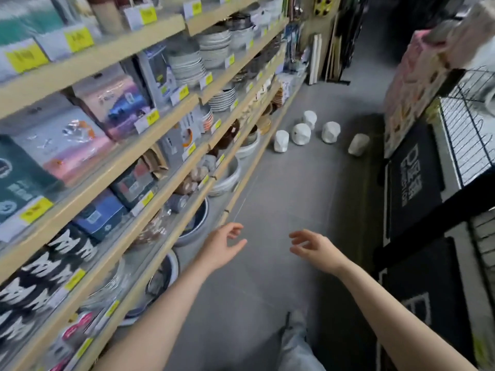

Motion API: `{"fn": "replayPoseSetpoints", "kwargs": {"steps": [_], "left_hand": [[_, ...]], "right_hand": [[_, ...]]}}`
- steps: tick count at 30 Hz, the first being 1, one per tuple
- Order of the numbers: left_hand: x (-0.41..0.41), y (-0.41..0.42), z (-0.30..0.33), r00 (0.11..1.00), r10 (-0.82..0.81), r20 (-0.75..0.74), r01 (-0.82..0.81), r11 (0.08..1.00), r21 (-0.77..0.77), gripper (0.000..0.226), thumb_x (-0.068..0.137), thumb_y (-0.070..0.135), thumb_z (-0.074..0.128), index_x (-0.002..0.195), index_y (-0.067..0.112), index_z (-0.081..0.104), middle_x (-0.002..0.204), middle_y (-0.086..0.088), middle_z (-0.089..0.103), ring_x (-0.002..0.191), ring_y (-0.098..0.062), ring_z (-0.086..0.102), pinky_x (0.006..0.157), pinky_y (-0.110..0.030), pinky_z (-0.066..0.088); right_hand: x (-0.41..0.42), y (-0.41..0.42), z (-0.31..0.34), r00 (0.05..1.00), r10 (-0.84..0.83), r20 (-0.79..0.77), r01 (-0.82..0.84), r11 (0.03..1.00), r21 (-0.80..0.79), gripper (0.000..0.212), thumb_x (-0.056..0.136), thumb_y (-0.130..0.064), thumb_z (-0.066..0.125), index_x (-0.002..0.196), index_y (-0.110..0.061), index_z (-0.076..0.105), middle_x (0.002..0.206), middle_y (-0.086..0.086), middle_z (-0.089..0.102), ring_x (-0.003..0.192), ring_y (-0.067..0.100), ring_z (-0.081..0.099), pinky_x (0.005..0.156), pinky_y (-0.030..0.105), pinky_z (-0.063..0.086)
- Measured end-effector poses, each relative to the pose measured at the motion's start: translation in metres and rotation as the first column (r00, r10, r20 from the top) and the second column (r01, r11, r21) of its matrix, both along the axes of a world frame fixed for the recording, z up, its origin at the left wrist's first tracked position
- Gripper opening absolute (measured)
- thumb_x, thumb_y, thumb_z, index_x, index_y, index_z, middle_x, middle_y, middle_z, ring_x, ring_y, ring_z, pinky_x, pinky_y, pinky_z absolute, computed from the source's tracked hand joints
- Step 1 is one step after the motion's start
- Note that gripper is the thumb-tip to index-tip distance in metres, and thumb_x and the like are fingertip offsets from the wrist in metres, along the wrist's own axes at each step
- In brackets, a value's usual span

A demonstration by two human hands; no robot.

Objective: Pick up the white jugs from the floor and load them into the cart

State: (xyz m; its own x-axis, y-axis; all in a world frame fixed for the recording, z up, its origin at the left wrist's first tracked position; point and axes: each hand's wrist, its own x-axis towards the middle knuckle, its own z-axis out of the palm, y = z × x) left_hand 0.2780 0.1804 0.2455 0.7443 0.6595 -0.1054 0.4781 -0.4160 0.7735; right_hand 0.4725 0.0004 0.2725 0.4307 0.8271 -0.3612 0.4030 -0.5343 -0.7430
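Observation:
Several white jugs stand on the grey floor far ahead in the aisle: one [281,140] nearest the shelf, one [301,133] beside it, one [310,119] behind, one [330,132] to the right. Another white jug [358,144] sits tilted by the dark mat. The black wire cart [468,135] is at the right edge. My left hand [223,246] and my right hand [314,246] reach forward over the floor, fingers loosely spread, holding nothing, well short of the jugs.
Wooden shelves [150,167] with plates, bowls and boxed goods line the left side. Dark printed mats [415,178] hang on the right below the cart. Flat boards [316,58] lean at the aisle's far end. My leg and shoe [294,333] are below.

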Motion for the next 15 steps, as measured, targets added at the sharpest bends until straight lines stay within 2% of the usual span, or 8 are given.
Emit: {"fn": "replayPoseSetpoints", "kwargs": {"steps": [3,5,12,15], "left_hand": [[0.085,0.016,0.004,1.000,-0.002,0.003,0.002,1.000,-0.020,0.032,0.083,0.019,0.071,0.113,0.013,0.061,0.098,0.006,0.062,0.089,-0.010,0.062,0.083,-0.021,0.046],[0.139,0.031,0.009,1.000,-0.003,0.006,0.003,1.000,-0.024,0.032,0.084,0.022,0.070,0.114,0.016,0.060,0.101,0.008,0.062,0.093,-0.009,0.062,0.089,-0.023,0.046],[0.271,0.103,0.012,1.000,0.011,-0.023,-0.012,1.000,-0.023,0.034,0.086,0.027,0.067,0.117,0.021,0.057,0.103,0.013,0.058,0.096,-0.005,0.058,0.089,-0.022,0.045],[0.315,0.146,0.005,0.999,0.037,-0.028,-0.037,0.999,-0.026,0.034,0.087,0.026,0.067,0.119,0.018,0.056,0.106,0.008,0.059,0.097,-0.008,0.058,0.091,-0.022,0.045]], "right_hand": [[0.076,0.022,-0.001,1.000,0.009,0.025,-0.008,1.000,-0.023,0.034,0.089,-0.022,0.065,0.121,-0.016,0.058,0.110,0.002,0.062,0.084,0.012,0.061,0.064,0.007,0.044],[0.126,0.038,0.000,0.999,0.030,0.024,-0.029,0.999,-0.033,0.034,0.089,-0.022,0.065,0.121,-0.016,0.058,0.109,0.001,0.061,0.083,0.011,0.060,0.063,0.005,0.044],[0.268,0.116,0.000,0.999,0.036,0.023,-0.035,0.999,-0.036,0.031,0.087,-0.024,0.066,0.117,-0.020,0.059,0.105,-0.001,0.061,0.084,0.014,0.062,0.073,0.016,0.045],[0.320,0.160,-0.006,0.999,0.039,0.031,-0.039,0.999,-0.026,0.031,0.087,-0.023,0.067,0.117,-0.019,0.059,0.103,-0.001,0.061,0.082,0.015,0.062,0.074,0.018,0.044]]}}
